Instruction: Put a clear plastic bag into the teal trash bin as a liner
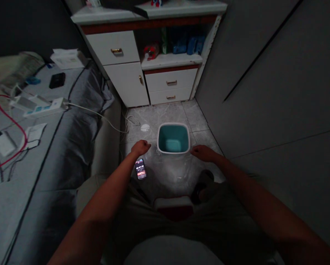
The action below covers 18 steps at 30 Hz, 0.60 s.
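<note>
My left hand (140,148) hangs just left of a square plastic wastebasket (173,124), which has a white rim and a teal inside. My right hand (204,153) is close to the basket's right front corner. Both hands are loosely curled, and neither clearly touches the rim. A faint transparent sheen, perhaps thin plastic (176,170), shows on the floor between them; I cannot tell if either hand holds it. Beneath my left hand lies a smartphone (140,169) with a lit screen.
A white cabinet (170,79) with drawers and shelves stands ahead, and a grey wall (264,81) runs along the right. On the left, a grey-covered bed (43,154) carries a power strip (38,106) and a red cable (11,121). A white cable (98,115) droops toward the tiled floor.
</note>
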Available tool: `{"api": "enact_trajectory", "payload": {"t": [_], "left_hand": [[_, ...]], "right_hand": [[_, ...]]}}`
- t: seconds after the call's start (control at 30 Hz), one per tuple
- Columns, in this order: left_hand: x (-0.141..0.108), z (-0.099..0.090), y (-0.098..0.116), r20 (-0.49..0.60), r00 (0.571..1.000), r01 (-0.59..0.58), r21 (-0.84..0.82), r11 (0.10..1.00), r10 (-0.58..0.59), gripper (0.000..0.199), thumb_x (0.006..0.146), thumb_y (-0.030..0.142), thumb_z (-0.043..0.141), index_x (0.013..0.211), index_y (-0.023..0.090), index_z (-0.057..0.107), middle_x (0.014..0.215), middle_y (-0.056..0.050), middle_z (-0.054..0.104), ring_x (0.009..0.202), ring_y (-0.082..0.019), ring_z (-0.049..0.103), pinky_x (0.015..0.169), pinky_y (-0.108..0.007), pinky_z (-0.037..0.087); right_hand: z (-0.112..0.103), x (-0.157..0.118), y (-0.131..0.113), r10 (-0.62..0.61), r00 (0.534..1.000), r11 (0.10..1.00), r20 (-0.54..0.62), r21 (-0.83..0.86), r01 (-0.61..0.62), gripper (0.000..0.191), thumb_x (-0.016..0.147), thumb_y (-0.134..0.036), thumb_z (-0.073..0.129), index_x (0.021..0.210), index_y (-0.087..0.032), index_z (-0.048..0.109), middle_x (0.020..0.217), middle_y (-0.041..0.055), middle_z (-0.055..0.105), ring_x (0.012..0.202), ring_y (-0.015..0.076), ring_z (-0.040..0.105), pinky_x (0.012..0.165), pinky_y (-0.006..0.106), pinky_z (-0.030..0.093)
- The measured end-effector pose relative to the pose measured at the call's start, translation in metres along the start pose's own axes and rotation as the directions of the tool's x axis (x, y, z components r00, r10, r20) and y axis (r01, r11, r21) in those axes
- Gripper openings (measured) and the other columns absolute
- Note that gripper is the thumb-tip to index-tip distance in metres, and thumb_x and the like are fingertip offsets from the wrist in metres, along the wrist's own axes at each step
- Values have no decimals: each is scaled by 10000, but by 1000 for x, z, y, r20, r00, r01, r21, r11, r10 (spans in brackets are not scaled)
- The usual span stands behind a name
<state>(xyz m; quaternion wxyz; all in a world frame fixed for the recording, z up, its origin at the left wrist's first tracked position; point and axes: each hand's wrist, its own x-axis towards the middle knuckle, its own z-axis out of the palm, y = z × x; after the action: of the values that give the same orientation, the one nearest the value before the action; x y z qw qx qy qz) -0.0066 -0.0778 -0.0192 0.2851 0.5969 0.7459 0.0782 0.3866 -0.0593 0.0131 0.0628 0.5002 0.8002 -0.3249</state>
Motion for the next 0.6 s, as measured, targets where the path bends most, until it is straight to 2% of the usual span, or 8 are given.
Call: {"api": "enact_trajectory", "payload": {"t": [0.1, 0.23, 0.3, 0.37, 0.43, 0.5, 0.57, 0.6], "left_hand": [[-4, -2, 13, -29, 999, -17, -50, 999, 15, 401, 899, 464, 643, 585, 226, 568, 595, -11, 590, 672, -183, 598, 654, -279, 400], [-7, -33, 49, -74, 986, -164, -385, 908, 146, 623, 911, 710, 590, 553, 233, 410, 536, 19, 420, 576, -138, 471, 594, -279, 381], [-9, -67, 65, -81, 977, -207, -550, 809, 195, 693, 901, 845, 507, 594, 234, 396, 562, 10, 395, 587, -143, 489, 582, -287, 403], [-18, -112, 72, -96, 982, -187, -634, 751, 164, 749, 892, 936, 375, 666, 225, 447, 630, -17, 435, 662, -178, 580, 599, -306, 448], [-35, -165, 69, -97, 992, -129, -654, 745, 86, 874, 874, 990, 160, 744, 205, 522, 715, -52, 484, 791, -247, 673, 632, -341, 480], [-58, -218, 60, -127, 991, -121, -686, 717, 45, 1058, 819, 963, -145, 807, 178, 565, 780, -74, 502, 889, -309, 712, 678, -398, 485], [-77, -259, 58, -136, 986, -163, -750, 640, 92, 1158, 738, 949, -278, 830, 172, 576, 799, -64, 498, 864, -314, 707, 689, -443, 467], [-82, -272, 63, -144, 985, -174, -779, 603, 99, 1142, 735, 934, -301, 797, 178, 553, 768, -48, 463, 785, -272, 689, 676, -439, 454]], "right_hand": [[4, -2, 6, 43, 999, 999, 9, 0, -43, 466, 1066, -454, 498, 735, -175, 670, 838, 88, 722, 828, 211, 638, 766, 270, 451], [-18, 1, 3, 150, 984, 937, -94, 331, -111, 632, 1097, -616, 348, 635, -207, 482, 650, 41, 556, 654, 169, 528, 673, 274, 435], [-49, -4, -11, 206, 970, 855, -133, 506, -112, 687, 1077, -730, 218, 676, -222, 447, 605, 20, 465, 567, 148, 421, 582, 271, 390], [-92, -23, -37, 210, 967, 794, -142, 602, -84, 767, 1022, -820, 74, 736, -228, 469, 592, 16, 407, 533, 145, 355, 520, 263, 338], [-140, -59, -69, 191, 960, 765, -207, 644, -14, 855, 941, -895, -16, 784, -229, 498, 594, 28, 367, 556, 158, 393, 529, 275, 357], [-183, -106, -101, 179, 931, 704, -317, 703, 103, 891, 895, -868, -175, 771, -238, 442, 604, 10, 268, 551, 149, 377, 572, 296, 390], [-215, -149, -123, 93, 897, 634, -431, 721, 281, 901, 835, -806, -338, 734, -233, 350, 628, -1, 205, 508, 113, 305, 581, 305, 391], [-227, -163, -130, 105, 870, 637, -483, 704, 314, 947, 761, -841, -376, 734, -231, 349, 635, 3, 215, 509, 111, 348, 595, 318, 412]]}}
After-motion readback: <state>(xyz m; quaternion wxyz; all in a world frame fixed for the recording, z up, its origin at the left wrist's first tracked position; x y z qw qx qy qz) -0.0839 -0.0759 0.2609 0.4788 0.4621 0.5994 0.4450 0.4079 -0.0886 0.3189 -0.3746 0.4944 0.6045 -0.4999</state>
